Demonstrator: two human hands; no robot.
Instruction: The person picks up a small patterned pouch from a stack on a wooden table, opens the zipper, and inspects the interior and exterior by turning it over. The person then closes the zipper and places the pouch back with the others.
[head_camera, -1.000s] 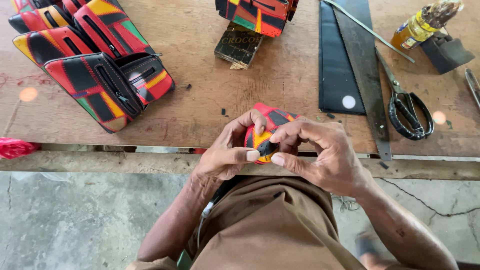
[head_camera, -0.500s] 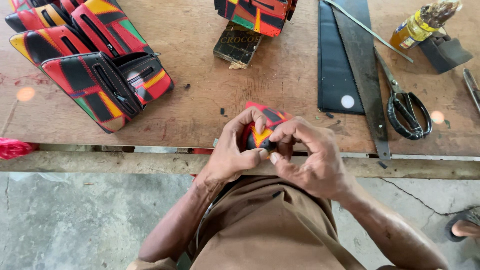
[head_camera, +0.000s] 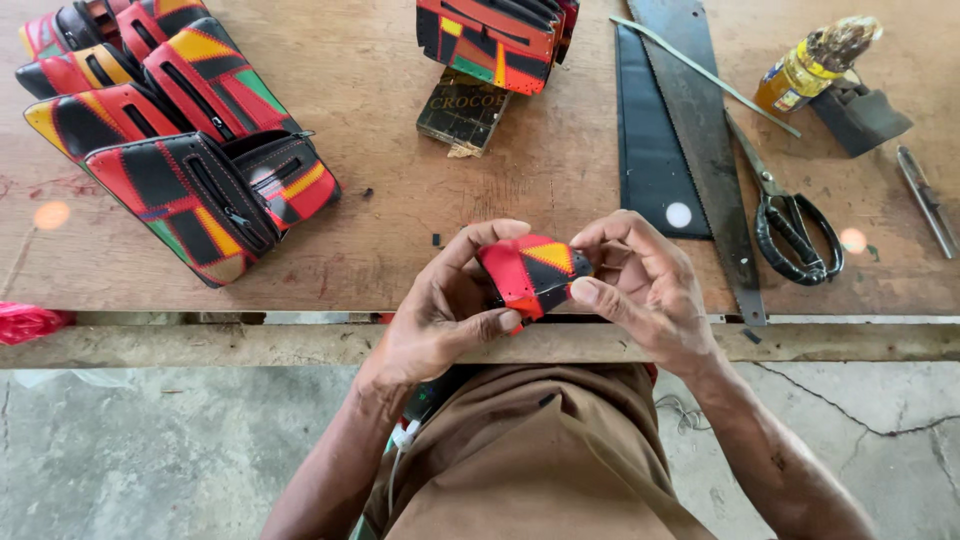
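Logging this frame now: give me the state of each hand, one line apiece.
Left hand: closed on the small red, black and yellow pouch.
Right hand: closed on the same pouch, pinching its right end.

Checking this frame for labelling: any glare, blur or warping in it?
Head view: soft, even daylight and faint shadows; pale orange flare spots on the table at the left and by the scissors; both hands and the pouch are sharp; the table edge bows slightly from a wide lens.
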